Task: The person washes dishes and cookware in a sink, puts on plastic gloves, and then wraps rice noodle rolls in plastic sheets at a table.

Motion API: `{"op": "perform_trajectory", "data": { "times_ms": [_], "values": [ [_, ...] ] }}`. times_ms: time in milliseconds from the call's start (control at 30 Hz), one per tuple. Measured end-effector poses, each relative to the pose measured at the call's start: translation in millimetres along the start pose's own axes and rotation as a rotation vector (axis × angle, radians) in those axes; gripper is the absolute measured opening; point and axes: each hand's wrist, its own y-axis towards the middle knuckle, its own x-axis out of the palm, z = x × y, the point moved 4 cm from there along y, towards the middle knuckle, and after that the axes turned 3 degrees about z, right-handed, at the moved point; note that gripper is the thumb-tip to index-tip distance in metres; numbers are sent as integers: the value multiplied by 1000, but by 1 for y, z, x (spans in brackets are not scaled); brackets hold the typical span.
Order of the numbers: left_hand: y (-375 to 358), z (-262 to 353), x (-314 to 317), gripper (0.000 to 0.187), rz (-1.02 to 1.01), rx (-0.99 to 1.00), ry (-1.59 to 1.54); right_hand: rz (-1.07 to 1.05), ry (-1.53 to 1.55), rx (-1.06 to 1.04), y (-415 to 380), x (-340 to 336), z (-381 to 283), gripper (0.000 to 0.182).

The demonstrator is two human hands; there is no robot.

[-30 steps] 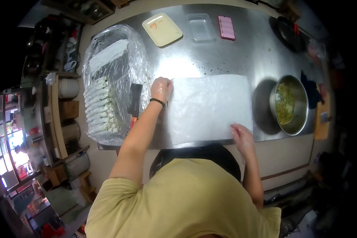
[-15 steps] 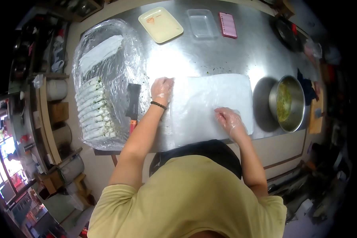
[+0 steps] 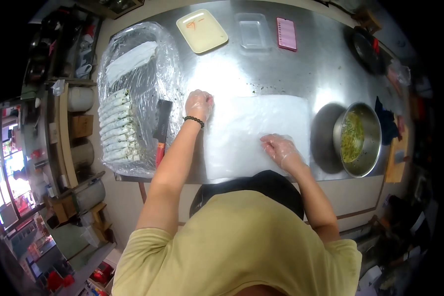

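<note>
A broad white sheet (image 3: 246, 116), thin and soft-looking, lies flat on the metal table in front of me. My left hand (image 3: 199, 104), in a clear plastic glove with a dark bead bracelet at the wrist, is closed at the sheet's far left corner. Its curled fingers hide whatever may be inside them. Over the sheet's right half, my gloved right hand (image 3: 280, 149) is low, its fingers drawn together and pointing left, with nothing visible in them. A cleaver (image 3: 162, 121) with a red-and-black handle lies left of my left forearm.
Several white rolls with green filling (image 3: 117, 129) and a folded white sheet (image 3: 131, 61) lie on a plastic-covered tray (image 3: 152, 89) at left. A steel bowl (image 3: 372, 160) holds yellow-green filling (image 3: 351, 138) at right. Farther back are a cream plate (image 3: 202, 42), a clear container (image 3: 252, 32) and a phone (image 3: 286, 34).
The view has shifted slightly. Both hands keep nearly the same pose and place by the white sheet; no grasp or release shows.
</note>
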Motion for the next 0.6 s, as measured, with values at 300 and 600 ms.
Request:
{"op": "perform_trajectory", "data": {
  "times_ms": [300,600],
  "values": [
    [-23,-1,-3,7,226,182,-30,87,-145,-279,116,43,2,19],
    [-14,-26,-14,37,208,183,-216,-67,-396,-396,170,77,-48,18]
  ]
}}
